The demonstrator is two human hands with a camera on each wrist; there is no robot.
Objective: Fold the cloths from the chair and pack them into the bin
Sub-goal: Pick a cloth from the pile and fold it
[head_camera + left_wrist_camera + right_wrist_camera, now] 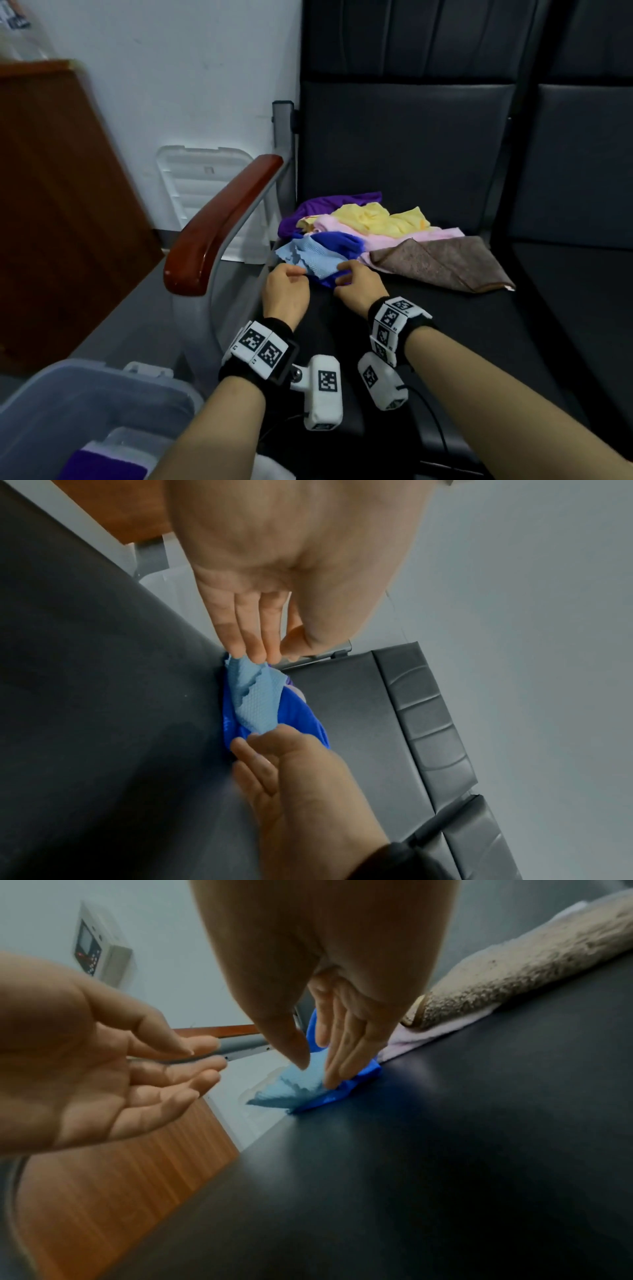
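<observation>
1. Since the bin (102, 394) sits low at the far left, beside the chair and below the armrest (219, 226), a folded cloth carried over that armrest could, I judge, sag open on the way; one purple piece already lies inside.
2. At the pile's near edge the left hand (286, 291) pinches the light blue cloth (308, 257) between thumb and straight fingers (246, 637). The hold looks shallow; a pull might slip it free.
3. Beneath lies the dark blue cloth (337, 241), touching it, so lifting could drag both.
4. The right hand (359, 284) pinches the same cloth's other end, fingers (342, 1053) narrow.
5. Rightward, the yellow, pink and brown cloth (445, 263) overlap on the chair seat (445, 342); tugging may tumble the heap.
</observation>
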